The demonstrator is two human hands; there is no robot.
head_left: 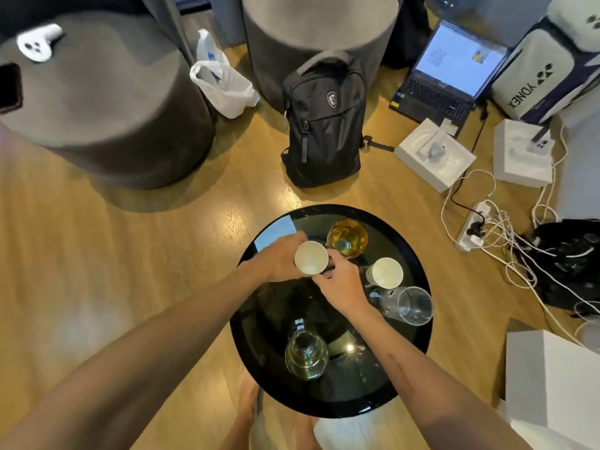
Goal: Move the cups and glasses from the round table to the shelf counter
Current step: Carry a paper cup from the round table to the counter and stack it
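Observation:
A round black glass table (409,358) stands on the wooden floor. My left hand (276,259) grips a white paper cup (310,257) from the left side. My right hand (341,284) touches the same cup's right side with curled fingers. Behind the cup stands a glass of amber liquid (348,238). A second white paper cup (386,272) stands at the table's right. An empty clear glass (412,306) sits near the right rim. A clear glass bottle (306,352) stands at the front of the table.
A black backpack (324,125) leans behind the table. A white plastic bag (224,82) and two grey round stools (107,102) stand beyond. An open laptop (451,73), white boxes (435,157), a power strip (470,227) with cables lie right.

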